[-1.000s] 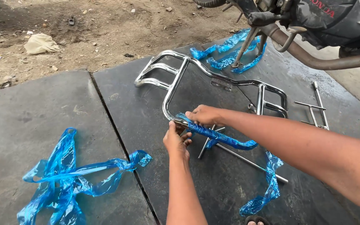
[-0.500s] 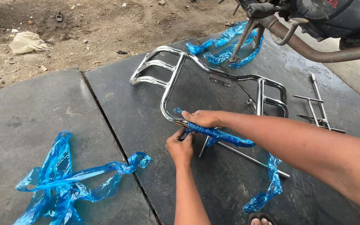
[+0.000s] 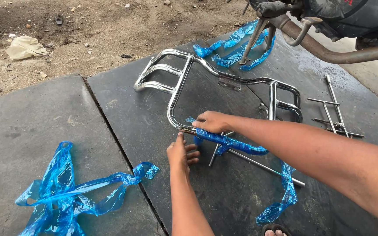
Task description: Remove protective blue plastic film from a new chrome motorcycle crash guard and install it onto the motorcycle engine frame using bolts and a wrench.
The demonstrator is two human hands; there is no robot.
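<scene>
Right hand grips the blue plastic wrap on a chrome rack. Left hand rests open beside it. Loose blue wrap lies left.

Two bare forearms enter from the bottom and right edges of the frame, with no sleeves, gloves, watch or rings visible on the left hand or right hand. Toes in dark footwear show at the bottom edge.
</scene>
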